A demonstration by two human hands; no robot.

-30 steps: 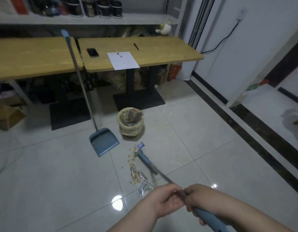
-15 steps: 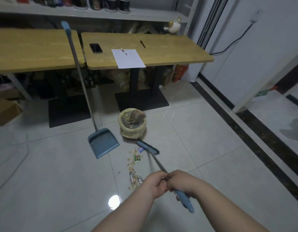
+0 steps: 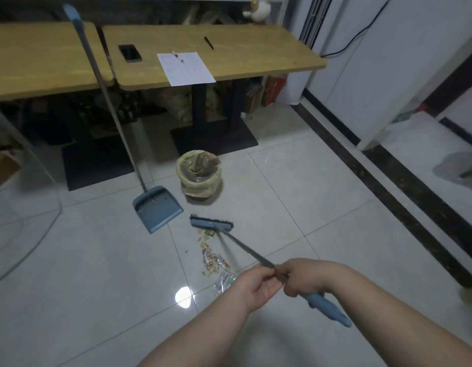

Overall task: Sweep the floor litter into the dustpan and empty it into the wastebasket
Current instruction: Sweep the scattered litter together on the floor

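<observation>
- The broom (image 3: 229,235) head has swung from lying lengthwise along the litter to sitting crosswise at the far end of the litter (image 3: 212,256), between it and the wastebasket (image 3: 199,176).
- The litter trail lies on the tile floor (image 3: 84,260), running from the broom head back toward the hands; its spread looks about the same as a second ago.
- Left hand (image 3: 256,286) and right hand (image 3: 302,278) both have fingers wrapped tight around the broom shaft, touching one another, as before.
- The dustpan (image 3: 158,207) is unmoved, just left of the wastebasket, its long handle leaning on the table (image 3: 243,62) edge.
- Bare tiles spread wide left and right of the litter; a dark border strip (image 3: 388,186) runs along the right.
</observation>
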